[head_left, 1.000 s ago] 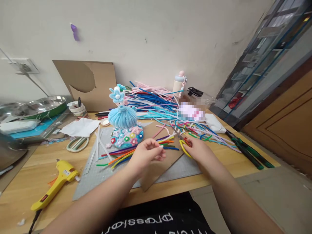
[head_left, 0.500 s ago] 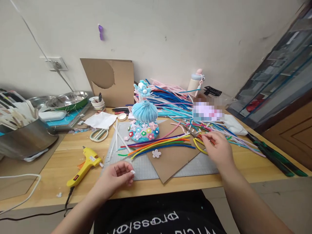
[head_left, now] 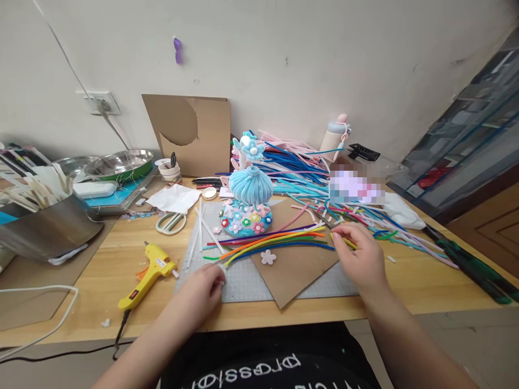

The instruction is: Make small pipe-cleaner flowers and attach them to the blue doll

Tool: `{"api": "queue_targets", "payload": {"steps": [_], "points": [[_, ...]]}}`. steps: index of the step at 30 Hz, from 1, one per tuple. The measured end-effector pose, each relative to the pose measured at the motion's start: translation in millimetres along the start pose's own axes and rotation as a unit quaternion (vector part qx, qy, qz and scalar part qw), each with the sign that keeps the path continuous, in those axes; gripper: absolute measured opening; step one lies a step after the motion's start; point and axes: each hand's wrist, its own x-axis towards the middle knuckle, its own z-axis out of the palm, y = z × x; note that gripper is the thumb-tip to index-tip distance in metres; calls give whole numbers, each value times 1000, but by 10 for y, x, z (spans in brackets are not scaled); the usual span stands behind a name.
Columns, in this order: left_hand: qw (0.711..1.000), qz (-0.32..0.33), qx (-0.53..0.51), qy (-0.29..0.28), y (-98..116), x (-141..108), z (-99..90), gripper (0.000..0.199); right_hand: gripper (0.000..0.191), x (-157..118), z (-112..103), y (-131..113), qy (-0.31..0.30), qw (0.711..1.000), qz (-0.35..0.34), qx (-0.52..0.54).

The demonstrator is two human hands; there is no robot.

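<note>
My left hand (head_left: 205, 289) rests at the near left edge of the grey cutting mat (head_left: 243, 292). Its fingers are curled together, and whatever they hold is hidden. Farther right, my right hand (head_left: 359, 256) is closed round a dark-tipped hand tool (head_left: 324, 219) with yellow at its handle; its exact kind is unclear. Between my hands lie several coloured pipe cleaners (head_left: 279, 240), side by side. A pale pink flower (head_left: 268, 257) sits on a cardboard piece (head_left: 287, 281). Behind them stands a blue fuzzy ornament (head_left: 251, 186) with small flowers round its base.
A yellow glue gun (head_left: 148, 275) lies left of the mat, with scissors (head_left: 171, 223) and a white cloth (head_left: 174, 199) behind it. A metal pot (head_left: 52, 227) of sticks stands far left. Bundled pipe cleaners (head_left: 292, 162) fill the back; green-black handled shears (head_left: 474, 270) lie at right.
My left hand has turned over, its fingers curling inward, so the small white piece it pinched is no longer visible. My right hand stays by the tool. The view has shifted slightly left.
</note>
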Motion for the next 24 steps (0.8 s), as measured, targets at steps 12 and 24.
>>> {"api": "queue_targets", "payload": {"steps": [12,24], "points": [[998,-53,-24,-18,-80,26,-64,18,5,-55,-10,51,-4,1000,-3,6],[1000,-27,-3,-15,-3,29,-85,13,6,-94,0,59,-20,1000,16,-2]]}}
